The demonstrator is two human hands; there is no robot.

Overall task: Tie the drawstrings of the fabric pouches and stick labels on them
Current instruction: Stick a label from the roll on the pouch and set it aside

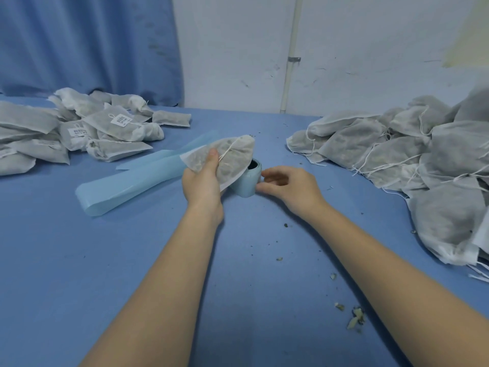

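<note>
1. Gripping a filled fabric pouch just above the table's middle, the left hand has its thumb pressed on the pouch's face beside the white drawstring.
2. Just beneath the pouch stands a light-blue label roll on the blue table.
3. The right hand curls its fingers at the roll's right side, touching it; whether it pinches a label cannot be told.
4. A long strip of blue backing paper trails from the roll to the left.
5. Labelled pouches are heaped at far left.
6. Unlabelled pouches with loose strings pile up on the right.
7. Dry crumbs dot the near table.
</note>
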